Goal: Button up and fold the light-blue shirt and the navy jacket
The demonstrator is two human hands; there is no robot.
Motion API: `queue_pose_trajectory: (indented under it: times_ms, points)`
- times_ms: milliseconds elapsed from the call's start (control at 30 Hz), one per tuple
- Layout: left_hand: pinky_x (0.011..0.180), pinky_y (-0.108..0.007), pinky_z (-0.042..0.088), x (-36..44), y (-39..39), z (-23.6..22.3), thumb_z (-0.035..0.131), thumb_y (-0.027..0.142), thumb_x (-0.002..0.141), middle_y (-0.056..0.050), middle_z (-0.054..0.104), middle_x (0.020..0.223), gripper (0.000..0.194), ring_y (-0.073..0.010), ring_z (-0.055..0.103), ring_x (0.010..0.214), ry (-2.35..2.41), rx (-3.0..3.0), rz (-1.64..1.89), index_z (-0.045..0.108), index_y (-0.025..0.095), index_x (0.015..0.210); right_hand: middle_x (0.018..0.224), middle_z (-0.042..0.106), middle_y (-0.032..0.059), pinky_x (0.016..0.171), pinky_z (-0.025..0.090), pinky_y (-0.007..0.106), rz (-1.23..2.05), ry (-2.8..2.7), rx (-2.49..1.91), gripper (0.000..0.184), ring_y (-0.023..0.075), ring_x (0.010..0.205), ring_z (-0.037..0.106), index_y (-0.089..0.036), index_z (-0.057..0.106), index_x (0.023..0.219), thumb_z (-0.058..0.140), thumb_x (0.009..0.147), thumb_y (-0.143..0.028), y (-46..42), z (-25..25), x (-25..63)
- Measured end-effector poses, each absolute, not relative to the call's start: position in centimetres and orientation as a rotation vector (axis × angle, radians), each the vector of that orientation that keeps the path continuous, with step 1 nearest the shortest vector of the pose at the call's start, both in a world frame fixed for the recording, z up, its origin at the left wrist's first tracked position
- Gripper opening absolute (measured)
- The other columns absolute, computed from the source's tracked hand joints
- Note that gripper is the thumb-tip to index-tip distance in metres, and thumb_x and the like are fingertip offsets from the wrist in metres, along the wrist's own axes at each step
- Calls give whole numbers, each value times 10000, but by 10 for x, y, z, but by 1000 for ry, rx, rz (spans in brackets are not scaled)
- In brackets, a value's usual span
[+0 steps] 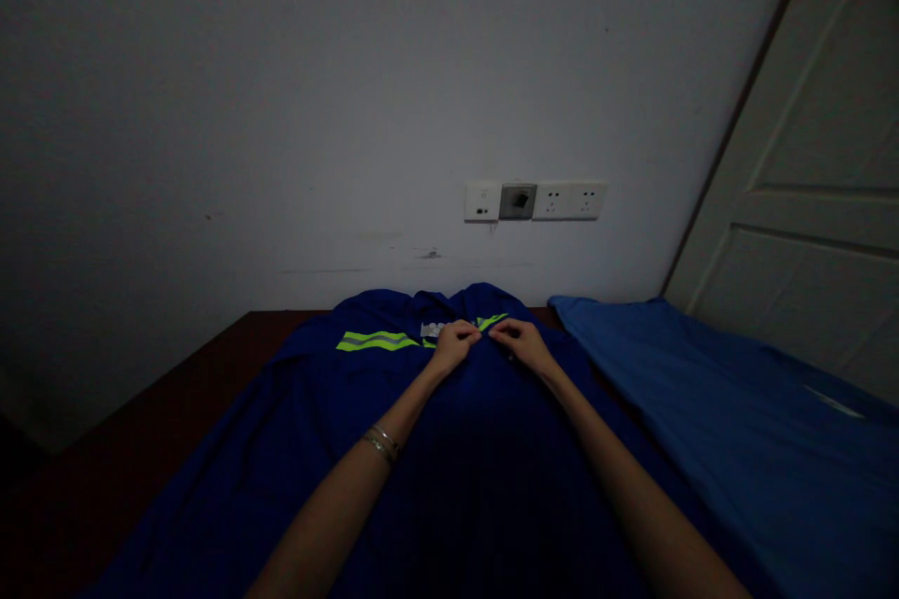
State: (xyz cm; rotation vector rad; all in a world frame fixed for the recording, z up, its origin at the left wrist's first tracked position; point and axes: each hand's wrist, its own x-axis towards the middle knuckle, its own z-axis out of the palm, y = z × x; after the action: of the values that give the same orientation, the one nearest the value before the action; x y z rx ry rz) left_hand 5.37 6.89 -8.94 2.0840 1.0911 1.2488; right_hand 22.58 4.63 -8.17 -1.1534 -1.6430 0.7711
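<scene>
A dark blue work jacket (309, 412) with yellow-green and grey reflective strips is spread out in front of me. My left hand (455, 343) pinches the jacket's front just beside a white printed patch. Close by on the right, my right hand (521, 342) has its thumb and fingers pressed together on the cloth near the other reflective strip. The fingertips of both hands almost meet at the middle of the chest. Whatever small part of the front lies between them is too dark to make out. Thin bracelets circle my left wrist.
The jacket lies on a dark reddish-brown surface (189, 388) against a pale wall (337, 112). A lighter blue cloth (709, 393) covers the right side. Wall sockets and switches (568, 201) sit above. A panelled door (807, 159) stands at the right.
</scene>
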Motion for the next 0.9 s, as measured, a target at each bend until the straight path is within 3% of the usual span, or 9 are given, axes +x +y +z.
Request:
queue_pose_trajectory:
  times_ms: [100,300,600,800,900]
  points:
    - [751,-281,473,53,70,-90,593,141,722,-42,671,774,114,-149,605,762,1066,2095,1253,701,159,689,631,590,-19,346,388,177,805,-1632,-1139,295,92,472,486,-158,668,829,643,652,-392,45,-81,223]
    - [756,-284,471,52,71,-92,599,126,713,-50,669,779,107,-149,603,758,1048,2095,1279,703,148,700,525,526,-53,318,446,185,904,-1528,-1163,222,70,417,466,-136,633,704,692,605,-325,46,-80,215]
    - [744,-281,469,54,66,-89,591,136,728,-36,664,758,120,-144,601,742,1103,2110,1274,699,161,684,525,562,-43,348,470,160,1147,-1214,-1305,163,75,455,522,-150,575,644,700,565,-80,41,-71,203]
    - [745,-273,467,54,63,-84,582,147,747,-33,662,804,127,-140,600,773,1100,2190,1267,706,171,737,670,657,18,435,480,153,1303,-1168,-1324,121,107,602,617,-151,610,764,639,652,-116,30,-58,208]
    - [758,-276,465,55,62,-85,581,130,746,-37,661,817,132,-139,600,774,1100,2185,1273,708,166,750,680,666,40,416,458,143,1394,-1161,-1390,65,100,575,622,-137,604,758,613,718,-187,30,-54,212]
